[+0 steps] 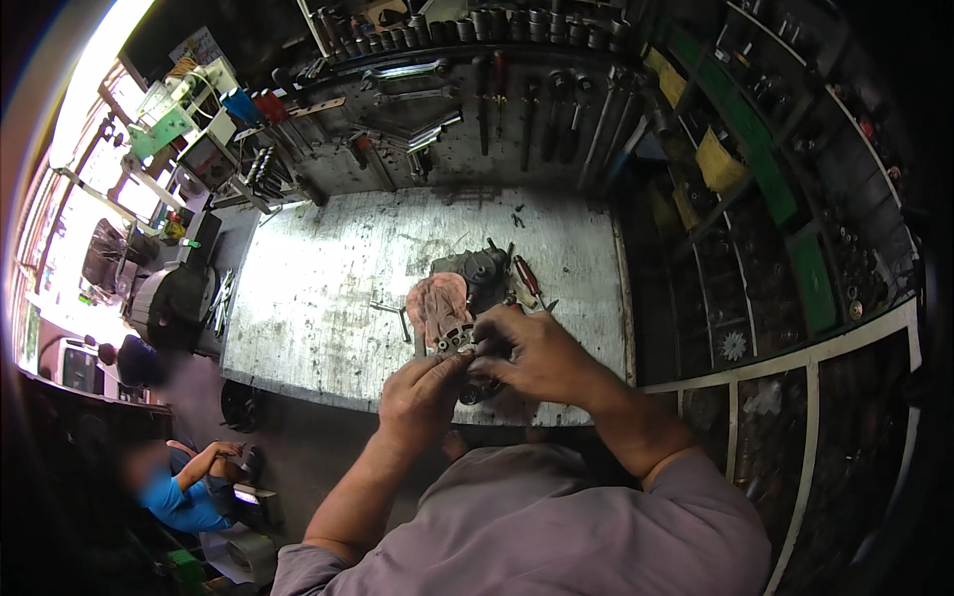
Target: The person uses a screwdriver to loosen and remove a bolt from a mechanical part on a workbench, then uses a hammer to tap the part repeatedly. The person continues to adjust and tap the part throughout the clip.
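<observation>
I look down, and the biggest thing I see is the dark shelf unit [757,343] on the right, with green strips and lots of little parts in it. Next is the bench [318,298], grey-white and covered in dirty marks. Behind it, a dark tool wall [417,117] has wrenches and other tools hanging in rows. A person in a blue top [191,505] is down at the lower left, well away from the bench.

My right hand [532,348] and left hand [422,392] are close together near the front edge of the bench. Behind them sits a dark, lumpy machine part [484,273], with a pink cloth [427,295] just left of it. My left fingers pinch a grey metal piece [455,341] with round holes, in front of the cloth. My right fingers curl at its right side, but I can't tell if they grip it. A screwdriver [529,276] with a red and dark handle lies right of the machine part. Two tiny dark bits [517,217] lie farther back.
</observation>
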